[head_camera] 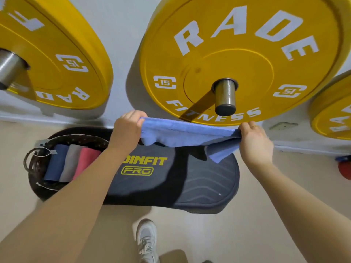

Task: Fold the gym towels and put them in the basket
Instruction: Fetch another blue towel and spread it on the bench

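both forearms reach out; left hand [127, 127] and right hand [254, 141] fingers pinch opposite ends of blue towel [187, 134], stretched midair above black platform [205, 183]. three folded towels [71, 164] lie in basket [36, 168] at left.

Pale grey wall [121, 25] at top, white skirting along its base. Three yellow RADE Fitness bumper plates hang on it, each on a steel peg: left plate [57, 59], centre plate [243, 59] marked 15, right plate [330, 114] mostly cut off by the frame edge. Centre peg [225, 95] throws a hard shadow down-left, so light comes from upper right. Wall socket [283, 126] sits between centre and right plates. Beige floor [247, 234]. Dark ribbed step platform [199, 177] printed "PRO" in yellow lies on it. Red object [344, 168] at right edge, too cropped to identify.
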A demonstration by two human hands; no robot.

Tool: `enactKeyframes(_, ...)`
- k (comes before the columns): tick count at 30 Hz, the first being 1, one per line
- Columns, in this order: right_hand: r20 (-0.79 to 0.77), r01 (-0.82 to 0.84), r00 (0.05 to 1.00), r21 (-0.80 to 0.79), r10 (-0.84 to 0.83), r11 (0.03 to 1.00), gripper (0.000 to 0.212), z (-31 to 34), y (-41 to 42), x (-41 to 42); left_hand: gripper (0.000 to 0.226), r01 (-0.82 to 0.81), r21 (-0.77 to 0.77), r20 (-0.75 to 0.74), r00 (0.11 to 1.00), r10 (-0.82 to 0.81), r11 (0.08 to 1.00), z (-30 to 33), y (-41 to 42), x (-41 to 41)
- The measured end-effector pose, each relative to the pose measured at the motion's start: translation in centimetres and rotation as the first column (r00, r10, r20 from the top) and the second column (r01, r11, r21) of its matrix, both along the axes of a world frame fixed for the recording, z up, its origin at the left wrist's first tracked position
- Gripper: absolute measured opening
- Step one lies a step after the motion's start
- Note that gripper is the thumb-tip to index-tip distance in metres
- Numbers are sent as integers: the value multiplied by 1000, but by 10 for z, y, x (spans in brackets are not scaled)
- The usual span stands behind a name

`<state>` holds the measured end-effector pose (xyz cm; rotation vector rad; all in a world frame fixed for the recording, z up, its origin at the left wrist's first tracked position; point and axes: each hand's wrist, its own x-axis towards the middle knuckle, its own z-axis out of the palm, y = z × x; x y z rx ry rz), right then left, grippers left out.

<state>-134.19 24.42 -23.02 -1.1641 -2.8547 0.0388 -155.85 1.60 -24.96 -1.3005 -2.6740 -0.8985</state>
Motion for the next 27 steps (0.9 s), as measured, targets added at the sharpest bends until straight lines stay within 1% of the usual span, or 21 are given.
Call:
enactKeyframes(1,-68,-80,994,98,87,992,15,-7,7,3,35,69,-10,-101,992,-69,998,-7,-2,-3)
enactKeyframes(2,-88,-164,979,193,184,967,16,-16,12,6,30,104,-53,-179,977,-112,993,-21,-6,-5)
enactKeyframes(3,-62,-261,956,258,286,930,20,-27,14,9,24,115,-117,-230,963,-140,986,-38,-10,-3)
enactKeyframes(4,-15,-367,922,282,387,886,25,-42,14,14,23,111,-211,-245,956,-163,971,-59,-13,2)
enactKeyframes(5,40,-475,874,279,484,835,29,-63,12,19,29,109,-347,-209,959,-190,931,-82,-16,11)
enactKeyframes(6,98,-555,831,222,547,802,34,-88,9,24,34,104,-488,-161,965,-206,867,-109,-20,23)
enactKeyframes(7,150,-607,794,138,590,782,37,-114,5,29,35,111,-572,-113,971,-212,813,-137,-23,34)
enactKeyframes(8,211,-613,773,10,598,790,38,-142,3,32,34,129,-617,-62,976,-211,777,-165,-27,42)
enactKeyframes(9,246,-589,766,-102,594,802,37,-173,3,36,31,141,-628,-21,980,-198,765,-189,-29,47)
enactKeyframes(11,248,-399,822,-392,513,829,37,-224,6,41,17,156,-579,33,985,-168,801,-231,-34,50)
enactKeyframes(12,196,-323,867,-479,458,816,34,-242,7,42,10,171,-533,92,985,-144,829,-249,-37,50)
enactKeyframes(13,127,-278,907,-535,402,798,30,-257,8,43,9,181,-485,179,978,-106,855,-264,-39,51)
enactKeyframes(15,67,-238,932,-628,356,741,27,-280,11,42,13,159,-415,327,945,-16,896,-284,-44,57)
enactKeyframes(17,104,-223,903,-714,416,663,23,-295,12,44,20,125,-353,393,919,26,927,-296,-49,64)
enactKeyframes(19,203,-170,848,-770,489,615,25,-297,10,47,30,123,-342,414,910,32,931,-296,-55,73)
enactKeyframes(21,330,-74,757,-815,564,575,26,-292,5,50,34,176,-383,463,886,24,907,-285,-59,86)
enactKeyframes(22,389,-28,690,-829,611,559,24,-288,0,50,32,217,-413,495,869,17,884,-279,-61,93)
enactKeyframes(24,449,94,574,-867,685,489,14,-278,-15,44,18,299,-478,538,843,6,826,-269,-65,108)
enactKeyframes(25,440,134,571,-883,693,450,12,-275,-22,39,11,311,-486,553,833,11,817,-265,-67,114)
enactKeyframes(26,396,111,614,-900,683,422,11,-273,-32,31,11,290,-479,559,829,33,829,-266,-70,117)
enactKeyframes(27,308,20,693,-912,652,409,12,-275,-40,21,14,238,-458,551,832,63,856,-268,-74,118)
